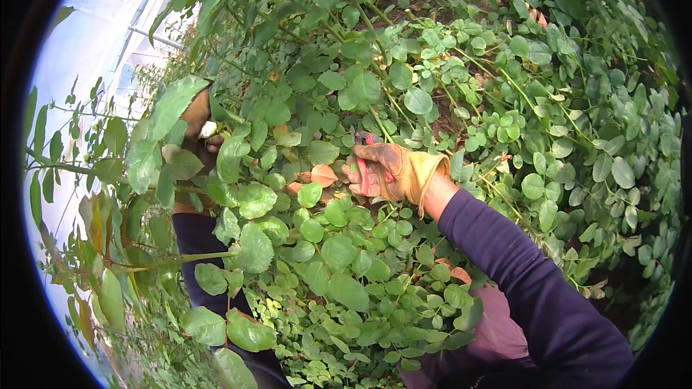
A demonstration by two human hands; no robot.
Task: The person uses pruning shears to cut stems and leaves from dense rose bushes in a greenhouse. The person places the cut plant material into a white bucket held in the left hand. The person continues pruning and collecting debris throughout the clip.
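Observation:
My right hand (384, 170), in a yellow leather work glove with dark stains, grips the red handles of hand pruners (363, 175). The pruners' dark head (365, 136) points away from me among rose leaves, close to a green stem (383, 124). Whether the blades touch the stem, I cannot tell. On the left, my left hand (195, 113) is raised among rose foliage, and leaves hide most of it. A white rose bud (207, 129) shows against its fingers. The grip of that hand is hidden.
Dense rose bushes (540, 183) surround both arms. Leafy stems (178, 258) cross in front of my left sleeve. Dry brown leaves (323, 175) lie between the hands. Cut stem ends (410, 14) show farther off. Pale sheeting with a metal pipe frame (157, 38) stands at upper left.

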